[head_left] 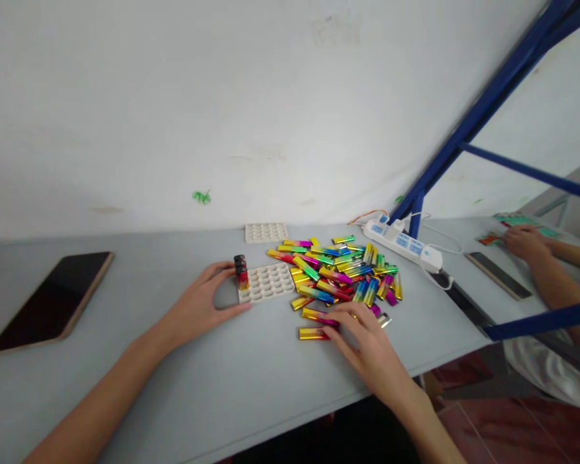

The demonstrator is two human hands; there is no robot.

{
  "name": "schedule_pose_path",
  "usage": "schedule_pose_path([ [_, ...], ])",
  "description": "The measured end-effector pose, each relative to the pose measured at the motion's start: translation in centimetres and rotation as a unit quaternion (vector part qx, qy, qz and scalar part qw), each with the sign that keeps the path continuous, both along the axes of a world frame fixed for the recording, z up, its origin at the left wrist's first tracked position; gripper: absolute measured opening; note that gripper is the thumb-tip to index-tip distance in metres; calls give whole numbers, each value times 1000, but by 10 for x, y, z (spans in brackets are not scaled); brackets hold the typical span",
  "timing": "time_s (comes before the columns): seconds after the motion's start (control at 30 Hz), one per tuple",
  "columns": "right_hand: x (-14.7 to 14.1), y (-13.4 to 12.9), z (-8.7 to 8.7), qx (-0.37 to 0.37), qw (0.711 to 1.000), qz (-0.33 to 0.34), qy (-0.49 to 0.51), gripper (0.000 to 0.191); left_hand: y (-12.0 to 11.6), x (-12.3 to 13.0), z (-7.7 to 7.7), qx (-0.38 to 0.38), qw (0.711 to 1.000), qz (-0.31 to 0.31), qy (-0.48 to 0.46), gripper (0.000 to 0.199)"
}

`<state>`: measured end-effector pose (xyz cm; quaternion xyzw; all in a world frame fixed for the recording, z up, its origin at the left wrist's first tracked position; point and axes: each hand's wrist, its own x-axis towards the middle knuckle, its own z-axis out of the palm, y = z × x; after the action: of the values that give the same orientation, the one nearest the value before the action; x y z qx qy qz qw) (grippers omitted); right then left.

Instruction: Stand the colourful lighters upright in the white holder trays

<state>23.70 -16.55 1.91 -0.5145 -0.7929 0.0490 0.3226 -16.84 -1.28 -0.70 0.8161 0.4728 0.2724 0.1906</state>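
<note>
My left hand (pixel 200 301) curves around the left end of a white tray (pixel 270 281) with rows of holes. Its thumb and fingers are apart, and the fingertips are beside a few upright red-and-gold lighters (pixel 242 277) with black tops standing in the tray's left column. My right hand (pixel 365 341) is at the near edge of a heap of shiny metallic lighters (pixel 338 274) in gold, red, blue, green and purple. Its thumb and curled fingers are on the red ends of two gold-and-red lighters (pixel 312 333) lying flat on the table; the fingers partly cover them.
A second white holed tray (pixel 265 232) lies against the wall. A dark tablet-like slab (pixel 53 299) is at the left. Behind the heap runs a white power strip (pixel 402 243) with cables, beside a blue metal frame (pixel 418 209). Another person's hands (pixel 526 243) work at the right.
</note>
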Motion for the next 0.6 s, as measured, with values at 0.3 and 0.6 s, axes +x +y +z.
schedule_pose_path([
  [0.3, 10, 60, 18, -13, 991, -20, -131, 16, -1, -2, -10, 2, 1000, -2, -27, 89],
  [0.6, 1, 68, 19, -62, 987, 20, -150, 31, -6, 1, -7, -7, 999, -5, -34, 86],
])
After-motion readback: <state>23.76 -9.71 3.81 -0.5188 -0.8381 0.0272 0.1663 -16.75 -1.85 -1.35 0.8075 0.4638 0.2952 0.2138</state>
